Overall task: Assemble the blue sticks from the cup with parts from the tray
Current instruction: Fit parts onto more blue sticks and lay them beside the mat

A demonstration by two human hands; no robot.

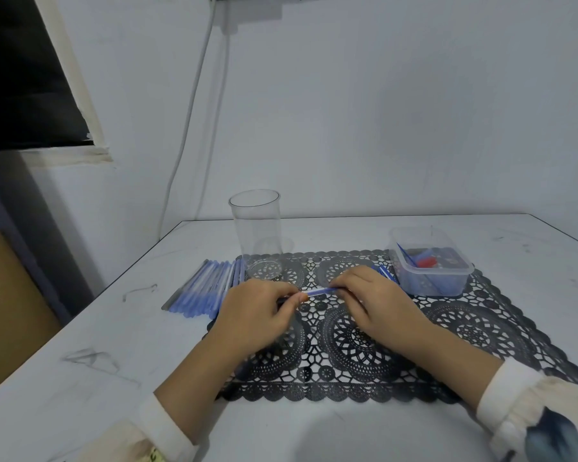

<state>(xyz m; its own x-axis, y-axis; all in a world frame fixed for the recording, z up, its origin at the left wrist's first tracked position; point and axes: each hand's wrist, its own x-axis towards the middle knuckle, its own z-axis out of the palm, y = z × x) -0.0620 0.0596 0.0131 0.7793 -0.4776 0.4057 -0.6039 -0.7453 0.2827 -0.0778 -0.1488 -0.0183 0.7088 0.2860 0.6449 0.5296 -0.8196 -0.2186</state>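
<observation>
A blue stick [321, 291] lies level between my two hands, just above the black lace mat [481, 328]. My left hand [254, 315] pinches its left end with thumb and fingers, and my right hand [371, 295] grips its right end. The clear cup [257, 228] stands upright behind my left hand with nothing inside. A clear plastic tray [431, 281] at the right holds blue and red small parts. Several blue sticks [204, 291] lie side by side in a row left of the mat.
The white table [114, 345] ends at a wall close behind the cup. Its left edge runs diagonally, with a brown box [10, 301] beyond it. A white cable [187, 128] hangs down the wall. Another blue piece [386, 271] lies between my right hand and the tray.
</observation>
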